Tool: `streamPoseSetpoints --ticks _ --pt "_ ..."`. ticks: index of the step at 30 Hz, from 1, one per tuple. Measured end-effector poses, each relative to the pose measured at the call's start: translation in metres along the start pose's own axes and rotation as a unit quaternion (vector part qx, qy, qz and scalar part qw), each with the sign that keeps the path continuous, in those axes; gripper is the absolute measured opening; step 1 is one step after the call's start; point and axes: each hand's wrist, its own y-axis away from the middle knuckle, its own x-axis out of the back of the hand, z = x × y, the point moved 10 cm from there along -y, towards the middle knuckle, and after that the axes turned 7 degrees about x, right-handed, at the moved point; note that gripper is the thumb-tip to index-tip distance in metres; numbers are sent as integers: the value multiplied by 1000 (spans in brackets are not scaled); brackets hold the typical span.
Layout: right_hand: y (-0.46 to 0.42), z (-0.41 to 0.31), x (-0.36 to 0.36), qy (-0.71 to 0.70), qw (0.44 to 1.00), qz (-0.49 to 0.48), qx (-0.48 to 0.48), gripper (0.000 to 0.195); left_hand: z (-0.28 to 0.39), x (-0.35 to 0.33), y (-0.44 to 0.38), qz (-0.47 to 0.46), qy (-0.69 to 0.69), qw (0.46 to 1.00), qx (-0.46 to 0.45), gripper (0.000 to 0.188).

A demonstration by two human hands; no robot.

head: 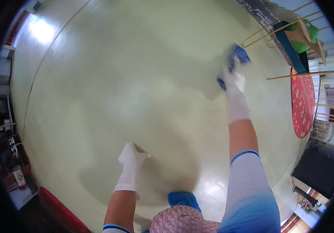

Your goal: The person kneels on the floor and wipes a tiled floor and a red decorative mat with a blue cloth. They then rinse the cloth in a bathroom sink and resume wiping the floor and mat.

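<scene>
In a white glove, my right hand (234, 78) is shut on a blue cloth (238, 56) at the upper right. The cloth lies against the pale green floor (143, 87) and is blurred, with one end showing past the left side of the wrist. My left hand (132, 155), gloved in white too, hangs low over the floor at the lower middle. Its thumb points right, while the fingers are bent downward and mostly hidden; no object shows in it. Below, between my arms, a blue shoe cover (184, 199) pokes out beyond a pink patterned garment (181, 218).
At the right stand a gold wire rack (280, 76), a teal box (290, 48), a green container (306, 36) and a red round mat or board (302, 102). A black box-shaped item (317, 169) sits lower right. Along the left edge are shelves (2, 110) and a red panel (59, 209).
</scene>
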Motion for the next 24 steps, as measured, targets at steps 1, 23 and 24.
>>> streamPoseSetpoints --ticks 1,23,24 --pt "-9 -48 -25 29 998 -20 58 69 2 0 1 -15 4 1000 0 64" --pt "79 -86 -57 -86 986 5 141 61 -224 -79 20 -76 175 972 139 73" --pt "62 -87 -61 -10 995 22 101 65 -226 -84 17 -81 158 974 141 75"
